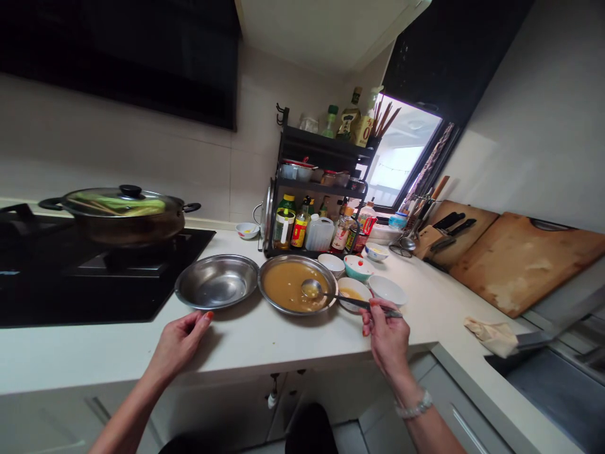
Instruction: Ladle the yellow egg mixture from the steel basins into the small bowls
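Note:
My right hand [388, 334] grips the dark handle of a long-handled metal spoon [312, 289]. The bowl of the spoon dips into brown liquid with pale bits, inside a round metal basin [263, 299]. Just left of it stands a second metal basin [215, 284], shiny and with no food in it. My left hand [182, 340] is closed near that basin's front rim, thumb against the curled index finger; nothing shows in it, and whether it touches the rim is unclear. Beside the spoon handle, a small white bowl [353, 294] holds some yellowish liquid.
More small bowls [387, 290] cluster to the right. Behind them, a black rack [326, 186] carries bottles and jars. A lidded pan [125, 217] with greens sits on the black stove [189, 252]. Cutting boards [520, 261] lean at right, near a cloth [491, 336] and the sink [553, 391].

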A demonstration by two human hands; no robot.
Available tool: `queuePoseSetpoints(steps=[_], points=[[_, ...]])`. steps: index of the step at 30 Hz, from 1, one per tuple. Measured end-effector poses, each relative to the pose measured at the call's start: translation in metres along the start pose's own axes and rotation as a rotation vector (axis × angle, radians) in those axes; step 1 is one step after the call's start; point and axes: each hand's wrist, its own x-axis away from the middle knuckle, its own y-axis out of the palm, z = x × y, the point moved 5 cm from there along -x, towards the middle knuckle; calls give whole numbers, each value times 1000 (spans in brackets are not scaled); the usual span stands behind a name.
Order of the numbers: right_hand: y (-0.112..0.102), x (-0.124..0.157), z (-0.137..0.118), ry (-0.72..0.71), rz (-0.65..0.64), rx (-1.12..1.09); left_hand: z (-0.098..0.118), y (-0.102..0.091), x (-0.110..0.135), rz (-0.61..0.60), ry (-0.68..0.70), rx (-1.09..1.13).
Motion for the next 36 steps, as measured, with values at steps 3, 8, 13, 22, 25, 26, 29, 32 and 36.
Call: queuePoseSetpoints(steps=[3,8,13,22,25,26,29,32,36], points=[[1,1,-6,-53,-45,55,1,0,0,3,-3,-3],[5,5,-14,-207,-152,166,0,1,0,2,14,-11],[6,5,-3,-268,-203,236,-2,0,-1,6,25,-19],[6,-1,9,-84,-94,90,-1,0,0,7,16,-37],[2,-6,8,-18,13,-3,0,-1,0,12,26,-44],[1,-7,7,-2,38,-24,0,-1,0,14,28,-46],[-1,-10,3,36,66,-52,0,-1,0,14,26,-44],[-5,-12,-4,45,63,-61,-1,0,0,5,25,-32],[-15,-16,-17,21,77,-48,-2,0,-1,1,31,-31]])
